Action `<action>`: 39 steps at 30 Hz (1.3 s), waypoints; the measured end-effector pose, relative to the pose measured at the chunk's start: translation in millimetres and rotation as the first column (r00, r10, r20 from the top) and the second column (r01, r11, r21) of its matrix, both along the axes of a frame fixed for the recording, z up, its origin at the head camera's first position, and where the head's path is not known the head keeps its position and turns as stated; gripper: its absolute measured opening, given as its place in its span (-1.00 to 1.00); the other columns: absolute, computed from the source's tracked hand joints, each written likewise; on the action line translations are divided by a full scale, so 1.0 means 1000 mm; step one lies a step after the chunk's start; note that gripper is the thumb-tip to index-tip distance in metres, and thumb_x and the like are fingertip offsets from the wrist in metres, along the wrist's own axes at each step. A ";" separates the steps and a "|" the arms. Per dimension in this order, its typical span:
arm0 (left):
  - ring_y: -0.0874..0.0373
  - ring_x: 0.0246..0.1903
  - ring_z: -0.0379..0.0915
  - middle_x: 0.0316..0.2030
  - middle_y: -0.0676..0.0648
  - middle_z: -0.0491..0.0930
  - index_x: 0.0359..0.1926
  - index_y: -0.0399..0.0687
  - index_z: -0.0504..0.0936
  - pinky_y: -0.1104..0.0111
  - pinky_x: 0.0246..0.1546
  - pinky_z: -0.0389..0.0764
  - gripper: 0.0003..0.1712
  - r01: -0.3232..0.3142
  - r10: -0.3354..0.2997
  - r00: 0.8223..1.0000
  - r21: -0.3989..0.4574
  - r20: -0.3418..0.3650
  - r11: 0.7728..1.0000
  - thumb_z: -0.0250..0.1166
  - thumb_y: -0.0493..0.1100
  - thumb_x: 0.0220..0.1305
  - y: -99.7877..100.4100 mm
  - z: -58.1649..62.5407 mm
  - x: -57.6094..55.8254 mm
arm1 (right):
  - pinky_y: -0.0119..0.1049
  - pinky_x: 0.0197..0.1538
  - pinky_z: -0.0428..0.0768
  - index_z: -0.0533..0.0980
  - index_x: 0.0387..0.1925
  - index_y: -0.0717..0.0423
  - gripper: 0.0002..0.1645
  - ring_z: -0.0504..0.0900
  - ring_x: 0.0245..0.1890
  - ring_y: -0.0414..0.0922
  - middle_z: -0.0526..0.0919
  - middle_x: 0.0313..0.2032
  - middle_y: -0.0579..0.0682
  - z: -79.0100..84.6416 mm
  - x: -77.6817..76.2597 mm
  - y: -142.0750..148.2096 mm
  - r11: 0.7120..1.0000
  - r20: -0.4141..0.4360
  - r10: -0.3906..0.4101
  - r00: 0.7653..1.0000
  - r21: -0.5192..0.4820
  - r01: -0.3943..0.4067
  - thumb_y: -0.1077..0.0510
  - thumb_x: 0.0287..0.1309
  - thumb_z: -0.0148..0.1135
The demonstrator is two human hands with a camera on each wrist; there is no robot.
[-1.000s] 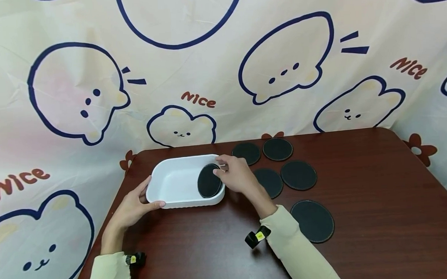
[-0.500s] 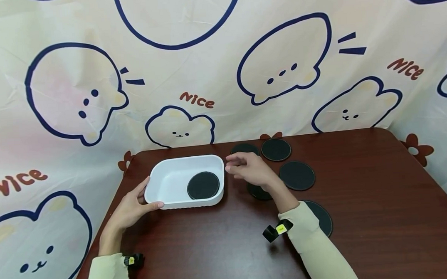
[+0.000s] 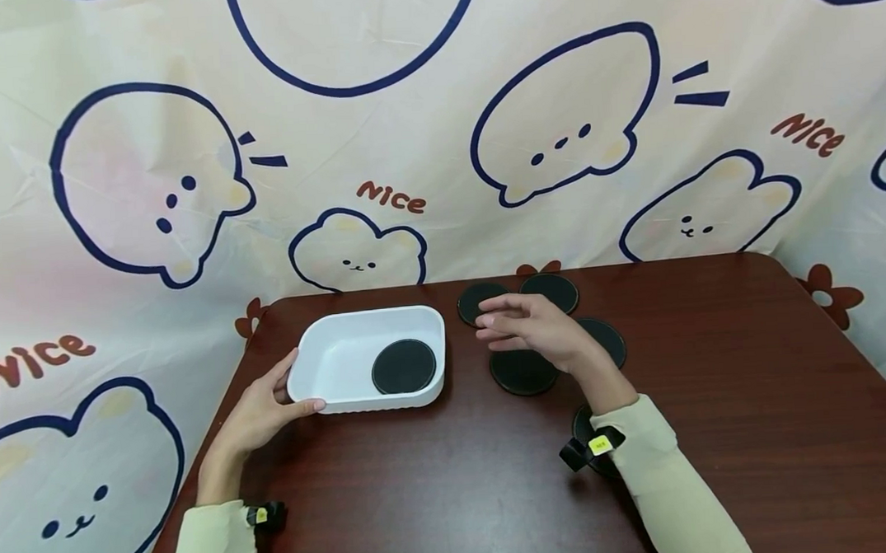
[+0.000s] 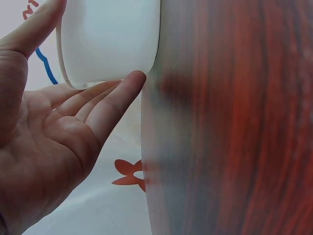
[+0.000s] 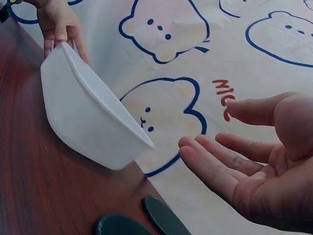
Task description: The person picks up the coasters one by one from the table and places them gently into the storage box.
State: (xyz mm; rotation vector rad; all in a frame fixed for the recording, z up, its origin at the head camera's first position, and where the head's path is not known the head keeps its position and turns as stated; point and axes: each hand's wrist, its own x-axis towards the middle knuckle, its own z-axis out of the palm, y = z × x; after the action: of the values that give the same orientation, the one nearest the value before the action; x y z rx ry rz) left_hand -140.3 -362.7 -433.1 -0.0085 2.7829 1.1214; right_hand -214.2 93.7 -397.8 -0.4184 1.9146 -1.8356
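My left hand (image 3: 256, 412) holds the left end of a white plastic tray (image 3: 327, 352), thumb at the near corner and fingers against the outer wall. Inside the tray, toward its right end, one round black coaster (image 3: 404, 366) lies flat. My right hand (image 3: 542, 326) hovers to the right of the tray with nothing in it; in the right wrist view its fingers (image 5: 210, 161) are extended and apart from the thumb. Below and around that hand lie several more coasters, among them a near one (image 3: 523, 378) and one at the back left (image 3: 477, 300), partly covered by the fingertips.
The dark reddish-brown table (image 3: 423, 492) reaches back to a cartoon-printed cloth (image 3: 456, 243). A further coaster (image 3: 550, 288) lies by the table's back edge. My right forearm partly covers another coaster (image 3: 583, 429), and my right wrist overlaps a coaster (image 3: 609, 339).
My right hand has let go of the coaster, which now lies flat in the tray instead of tilted. That hand has moved right, out over the other coasters. My left hand has stayed put.
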 end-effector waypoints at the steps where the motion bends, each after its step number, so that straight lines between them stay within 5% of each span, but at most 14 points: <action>1: -0.43 0.42 0.45 0.60 -0.46 0.22 0.75 -0.13 -0.09 -0.19 0.34 0.53 0.32 0.000 0.000 1.000 0.001 -0.001 1.000 0.57 0.14 0.29 0.000 0.001 0.000 | -0.12 0.24 0.76 0.39 0.50 0.23 -0.41 0.76 0.25 0.06 0.65 0.33 0.30 0.000 0.000 0.004 1.000 -0.005 0.001 1.000 -0.001 -0.001 0.11 0.59 0.22; 24: -0.43 0.43 0.44 0.58 -0.47 0.23 0.75 -0.11 -0.11 -0.20 0.35 0.53 0.34 -0.009 0.009 1.000 -0.015 0.014 1.000 0.58 0.17 0.27 0.000 0.000 -0.001 | -0.18 0.27 0.74 0.29 0.55 0.33 -0.30 0.77 0.25 -0.06 0.50 0.44 0.41 -0.014 0.001 0.071 0.999 -0.004 0.010 1.000 0.046 -0.009 0.05 0.62 0.18; 34: -0.41 0.42 0.47 0.57 -0.46 0.27 0.75 -0.11 -0.10 -0.20 0.35 0.53 0.34 -0.007 0.007 1.000 -0.019 0.016 1.000 0.57 0.16 0.28 0.001 0.001 -0.001 | -0.18 0.39 0.62 0.24 0.61 0.29 -0.19 0.54 0.49 0.15 0.42 0.52 0.36 -0.019 0.013 0.107 0.982 -0.066 -0.018 0.998 0.185 0.030 -0.05 0.59 0.22; 39: -0.40 0.41 0.48 0.55 -0.47 0.29 0.75 -0.10 -0.11 -0.21 0.34 0.56 0.34 -0.003 0.003 1.000 -0.013 0.016 1.000 0.58 0.14 0.28 0.000 0.000 -0.001 | 0.16 0.56 0.45 0.26 0.63 0.16 -0.20 0.37 0.58 0.24 0.39 0.57 0.23 -0.019 0.021 0.120 0.942 -0.152 -0.031 0.988 0.326 0.079 -0.14 0.60 0.18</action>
State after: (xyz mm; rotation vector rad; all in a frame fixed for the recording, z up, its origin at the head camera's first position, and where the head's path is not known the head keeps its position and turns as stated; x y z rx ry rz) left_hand -140.8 -362.4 -433.4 -0.0231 2.7774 1.0994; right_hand -192.9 213.6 -417.0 -0.3962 2.3041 -1.5079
